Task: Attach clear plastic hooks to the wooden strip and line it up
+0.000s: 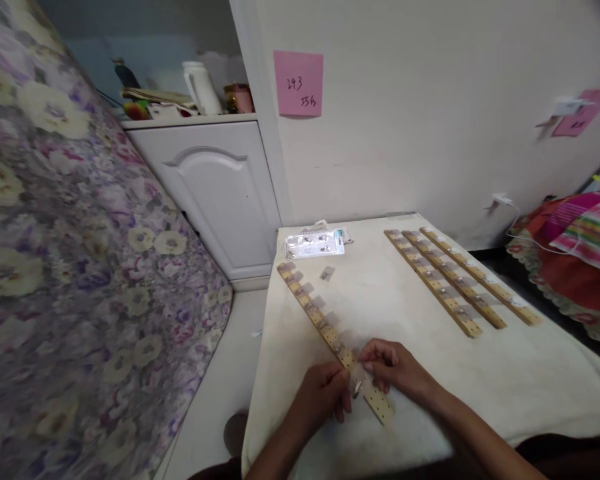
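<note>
Both hands meet over the near end of a perforated wooden strip (381, 407) on the table's left side. Between them is a small clear plastic piece with a metal hook (358, 387). My left hand (323, 392) is closed, thumb and fingers pinching the piece's left edge. From the right, my right hand (393, 363) pinches the same piece, fingers curled. Several similar clear hook pieces (307, 305) sit in a row along the strip's far part. One loose hook piece (327, 273) lies on the cloth beside the strip.
A clear package of hooks (315, 244) lies at the table's back left. Three more wooden strips with clear pieces (443, 290) lie on the right of the white-covered table (325, 450). A wall (405, 133) stands behind, a floral curtain (95, 267) at left.
</note>
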Demonstrator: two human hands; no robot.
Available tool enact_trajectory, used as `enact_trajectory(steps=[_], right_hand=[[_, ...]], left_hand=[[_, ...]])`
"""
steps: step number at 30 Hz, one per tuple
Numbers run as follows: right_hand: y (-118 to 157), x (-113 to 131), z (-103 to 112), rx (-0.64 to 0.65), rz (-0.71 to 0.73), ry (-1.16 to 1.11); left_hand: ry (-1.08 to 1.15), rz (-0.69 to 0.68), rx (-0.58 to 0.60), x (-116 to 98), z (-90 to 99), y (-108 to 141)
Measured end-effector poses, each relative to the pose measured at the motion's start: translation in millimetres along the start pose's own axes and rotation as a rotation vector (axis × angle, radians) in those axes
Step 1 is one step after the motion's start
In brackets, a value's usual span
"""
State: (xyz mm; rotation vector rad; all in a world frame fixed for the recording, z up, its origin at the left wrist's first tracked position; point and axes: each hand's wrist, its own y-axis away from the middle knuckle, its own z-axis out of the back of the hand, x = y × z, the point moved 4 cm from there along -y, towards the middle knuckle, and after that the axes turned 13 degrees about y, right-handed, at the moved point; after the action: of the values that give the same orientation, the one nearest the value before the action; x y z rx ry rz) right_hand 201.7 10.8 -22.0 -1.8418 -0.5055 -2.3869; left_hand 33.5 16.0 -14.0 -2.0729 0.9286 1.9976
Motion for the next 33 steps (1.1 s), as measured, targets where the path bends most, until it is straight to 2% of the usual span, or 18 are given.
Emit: enact_trajectory(steps=[5,9,14,23,33], right_hand=[[-5.7,-13.1,9.8,-0.056,-0.046,0.002],[-5.8,-16.5,7.8,-0.064,-0.057,-0.029],[-5.4,-14.9,5.9,-0.089,-0.069,-0.046],[-4.8,-19.2,2.9,-0.153,-0.057,0.004],[-1.8,-15.0,5.4,-0.152,-0.054,0.005]], left_hand=[[-0.266,-0.234,-0.316,-10.0,12.9,14.8],[-0.371,-0.295,-0.417,-8.6,6.0,24.3],[-0.427,-0.304,-0.43,-9.5,-4.2,25.0],[-0.475,-0.271,-0.371,-2.5,-2.7,19.5],[-0.49,-0.228,-0.395,-6.8,-8.8,19.4]])
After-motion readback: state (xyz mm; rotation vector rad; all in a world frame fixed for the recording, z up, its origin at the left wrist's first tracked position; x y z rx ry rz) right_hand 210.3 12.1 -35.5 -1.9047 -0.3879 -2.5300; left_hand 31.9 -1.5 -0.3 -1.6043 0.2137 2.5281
